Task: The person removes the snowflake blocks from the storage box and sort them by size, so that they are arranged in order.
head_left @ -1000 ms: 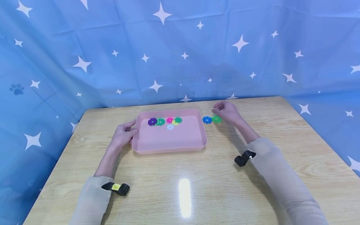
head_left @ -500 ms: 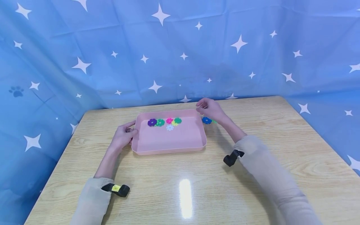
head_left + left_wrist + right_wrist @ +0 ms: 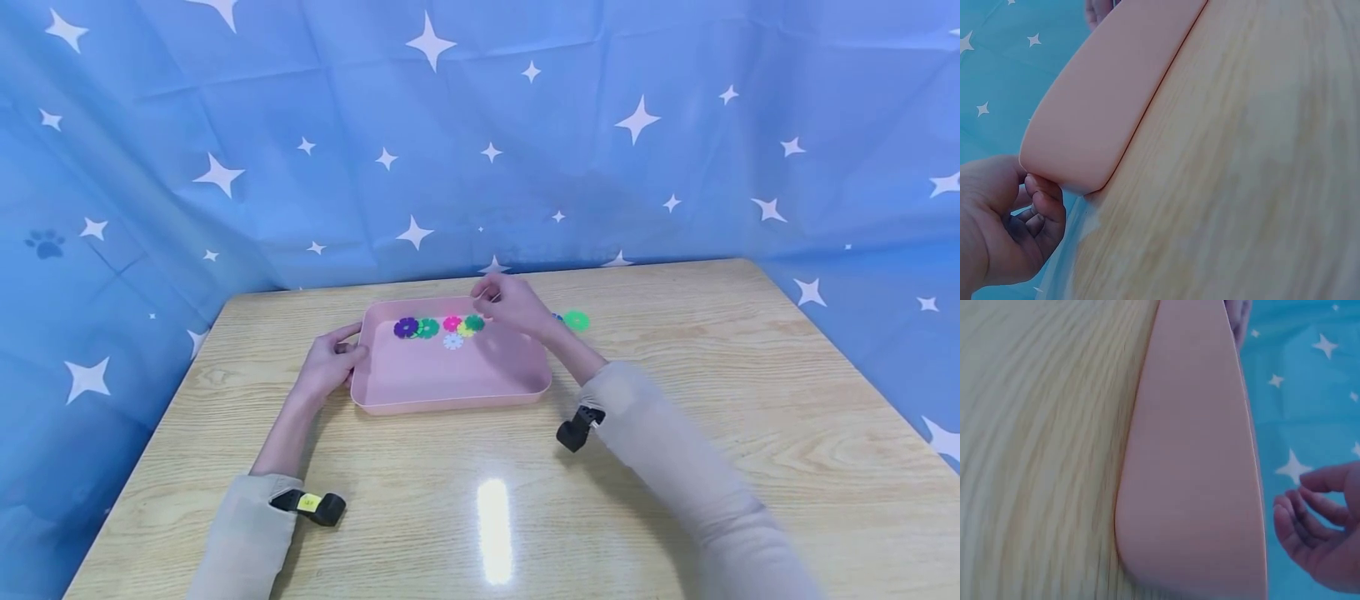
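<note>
A pink tray lies on the table, gripped at its left side by my left hand. In the left wrist view, that hand has its thumb and fingers at the tray's end. My right hand hovers over the tray's back right part, fingers loosely bent. No piece shows in this hand in the right wrist view. Inside the tray are flower-shaped discs: purple, green, pink, dark green, yellow and pale.
Right of the tray, a light green disc lies on the wooden table; the blue disc beside it is mostly hidden by my right arm. A blue curtain with white stars hangs behind the table.
My right hand has moved left from above the light green disc to over the tray, its arm now covering most of the blue disc. My left hand has kept its hold.
</note>
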The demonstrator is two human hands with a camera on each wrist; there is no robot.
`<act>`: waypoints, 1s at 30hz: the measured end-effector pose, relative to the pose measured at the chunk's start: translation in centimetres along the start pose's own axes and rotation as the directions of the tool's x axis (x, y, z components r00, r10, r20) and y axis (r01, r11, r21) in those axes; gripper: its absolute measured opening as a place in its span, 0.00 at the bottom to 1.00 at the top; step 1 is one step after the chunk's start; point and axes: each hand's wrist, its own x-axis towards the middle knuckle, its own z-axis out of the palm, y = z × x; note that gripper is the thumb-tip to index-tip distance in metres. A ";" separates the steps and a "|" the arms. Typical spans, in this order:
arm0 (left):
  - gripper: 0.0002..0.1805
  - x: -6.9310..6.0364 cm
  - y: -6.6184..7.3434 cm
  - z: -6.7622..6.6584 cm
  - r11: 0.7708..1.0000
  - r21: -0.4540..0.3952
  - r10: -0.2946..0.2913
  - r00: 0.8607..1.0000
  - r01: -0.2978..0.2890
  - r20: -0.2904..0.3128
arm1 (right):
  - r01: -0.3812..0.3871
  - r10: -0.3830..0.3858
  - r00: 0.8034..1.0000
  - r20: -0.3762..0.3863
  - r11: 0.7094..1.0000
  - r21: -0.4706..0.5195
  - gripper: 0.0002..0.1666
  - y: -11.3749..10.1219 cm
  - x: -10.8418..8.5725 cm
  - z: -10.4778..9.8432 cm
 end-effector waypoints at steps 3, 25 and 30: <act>0.32 0.0 0.0 0.0 1.000 0.000 0.002 1.000 -0.002 0.002 | -0.004 0.005 0.999 0.037 0.999 -0.039 0.12 -0.8 0.4 1.2; 0.31 0.0 -0.2 0.0 1.000 0.000 0.002 1.000 -0.002 -0.008 | 0.173 -0.141 0.951 0.276 0.980 -0.094 0.20 -2.5 3.5 8.5; 0.31 0.0 0.0 0.0 1.000 0.000 -0.021 1.000 0.021 -0.007 | 0.141 -0.104 0.958 0.269 0.982 -0.124 0.20 -2.4 3.7 9.1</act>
